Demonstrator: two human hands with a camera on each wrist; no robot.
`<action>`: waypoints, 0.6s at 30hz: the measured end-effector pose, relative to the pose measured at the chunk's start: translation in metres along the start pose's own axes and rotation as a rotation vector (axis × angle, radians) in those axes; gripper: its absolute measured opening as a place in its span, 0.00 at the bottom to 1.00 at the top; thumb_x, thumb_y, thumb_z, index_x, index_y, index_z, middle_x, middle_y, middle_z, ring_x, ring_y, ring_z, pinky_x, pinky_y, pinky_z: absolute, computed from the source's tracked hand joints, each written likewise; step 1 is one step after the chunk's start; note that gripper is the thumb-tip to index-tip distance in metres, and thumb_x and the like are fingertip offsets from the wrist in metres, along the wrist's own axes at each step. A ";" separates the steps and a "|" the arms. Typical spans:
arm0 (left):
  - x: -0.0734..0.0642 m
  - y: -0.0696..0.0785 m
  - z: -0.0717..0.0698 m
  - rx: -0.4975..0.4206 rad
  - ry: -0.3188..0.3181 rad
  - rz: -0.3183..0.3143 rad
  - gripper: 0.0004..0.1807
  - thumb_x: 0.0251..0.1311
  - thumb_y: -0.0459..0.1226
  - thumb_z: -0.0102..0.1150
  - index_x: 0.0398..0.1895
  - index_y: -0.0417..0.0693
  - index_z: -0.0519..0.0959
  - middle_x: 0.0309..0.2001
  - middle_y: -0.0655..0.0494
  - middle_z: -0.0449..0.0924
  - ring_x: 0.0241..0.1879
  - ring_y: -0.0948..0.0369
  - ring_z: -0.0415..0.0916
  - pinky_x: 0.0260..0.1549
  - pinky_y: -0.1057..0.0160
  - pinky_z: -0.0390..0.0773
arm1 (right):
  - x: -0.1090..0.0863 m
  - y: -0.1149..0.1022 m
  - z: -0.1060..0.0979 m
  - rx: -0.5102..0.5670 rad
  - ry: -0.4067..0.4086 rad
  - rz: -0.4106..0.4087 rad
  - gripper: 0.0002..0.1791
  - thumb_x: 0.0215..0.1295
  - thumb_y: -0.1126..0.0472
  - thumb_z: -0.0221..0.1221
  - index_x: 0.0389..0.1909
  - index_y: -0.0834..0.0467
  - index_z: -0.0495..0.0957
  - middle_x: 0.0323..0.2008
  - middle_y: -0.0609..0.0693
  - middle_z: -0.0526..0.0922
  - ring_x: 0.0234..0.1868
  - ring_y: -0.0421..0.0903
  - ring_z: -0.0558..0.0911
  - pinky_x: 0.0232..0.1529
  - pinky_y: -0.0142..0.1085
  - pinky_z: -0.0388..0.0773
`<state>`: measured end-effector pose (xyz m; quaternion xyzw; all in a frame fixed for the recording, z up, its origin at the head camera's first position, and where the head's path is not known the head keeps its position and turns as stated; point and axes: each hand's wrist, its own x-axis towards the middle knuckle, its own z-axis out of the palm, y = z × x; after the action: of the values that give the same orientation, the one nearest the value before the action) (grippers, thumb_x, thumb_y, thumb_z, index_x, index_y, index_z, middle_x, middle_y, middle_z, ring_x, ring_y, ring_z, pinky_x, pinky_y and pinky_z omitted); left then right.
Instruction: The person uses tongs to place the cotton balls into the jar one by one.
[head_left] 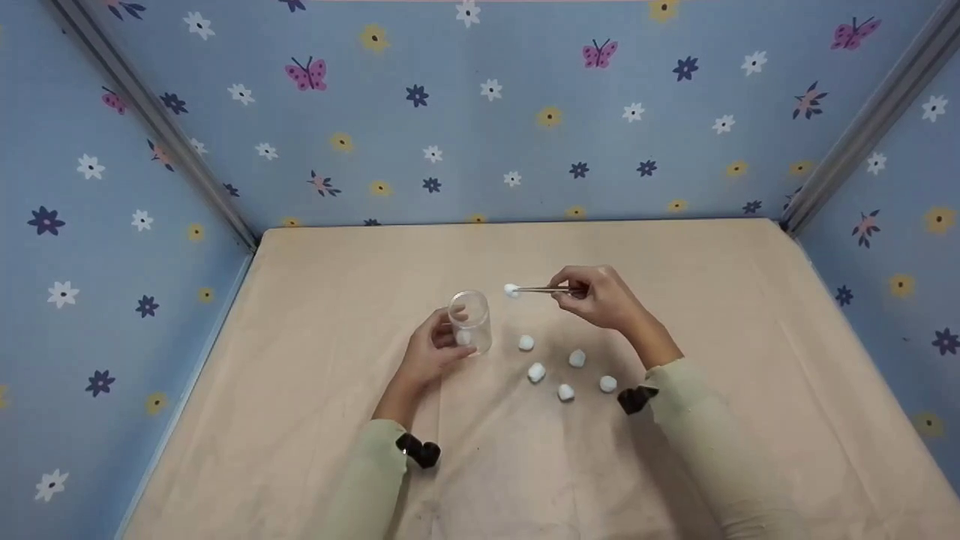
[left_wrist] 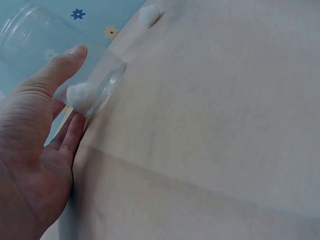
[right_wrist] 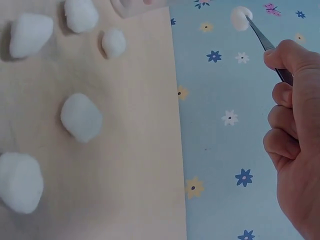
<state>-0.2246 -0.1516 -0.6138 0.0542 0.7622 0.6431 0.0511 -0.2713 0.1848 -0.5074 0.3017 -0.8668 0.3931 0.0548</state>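
Note:
A clear plastic jar (head_left: 472, 322) stands on the cloth, its top open, with one cotton ball (left_wrist: 81, 96) at its bottom. My left hand (head_left: 431, 352) holds the jar from the left, thumb on the near side and fingers behind. In my right hand (head_left: 600, 298) are thin tweezers (head_left: 541, 289), gripped between thumb and fingers. Their tips pinch a cotton ball (head_left: 511, 290), which hangs in the air just right of the jar's rim, apart from it. In the right wrist view, the tweezers (right_wrist: 261, 34) point away from the hand with the cotton ball (right_wrist: 241, 18) at their tips.
Several loose cotton balls (head_left: 535, 372) lie on the beige cloth (head_left: 300, 390) right of the jar, below the right hand. Blue flowered panels (head_left: 465, 112) wall the table at the back and sides. A dark wrist camera (head_left: 418, 450) sits on the left sleeve.

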 end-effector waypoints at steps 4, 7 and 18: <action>0.001 -0.001 0.000 0.008 0.006 -0.016 0.40 0.64 0.24 0.77 0.79 0.45 0.75 0.72 0.39 0.82 0.69 0.41 0.85 0.71 0.46 0.86 | 0.003 -0.003 0.004 0.001 -0.005 -0.015 0.06 0.74 0.66 0.68 0.46 0.57 0.92 0.22 0.52 0.78 0.24 0.35 0.66 0.31 0.32 0.65; 0.001 -0.001 0.000 0.018 0.005 -0.028 0.40 0.64 0.25 0.77 0.79 0.45 0.75 0.72 0.39 0.82 0.70 0.41 0.85 0.72 0.45 0.85 | 0.006 -0.005 0.007 0.007 -0.008 -0.032 0.05 0.74 0.66 0.68 0.45 0.58 0.92 0.22 0.51 0.78 0.24 0.35 0.66 0.31 0.32 0.65; 0.001 -0.002 -0.001 -0.005 -0.011 -0.025 0.40 0.65 0.26 0.77 0.80 0.44 0.74 0.73 0.38 0.81 0.72 0.40 0.84 0.74 0.46 0.84 | 0.014 -0.014 0.018 0.014 -0.026 -0.063 0.06 0.75 0.66 0.67 0.46 0.59 0.92 0.21 0.52 0.78 0.24 0.35 0.65 0.30 0.31 0.64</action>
<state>-0.2260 -0.1524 -0.6153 0.0479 0.7609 0.6440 0.0634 -0.2722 0.1584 -0.5063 0.3343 -0.8549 0.3932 0.0537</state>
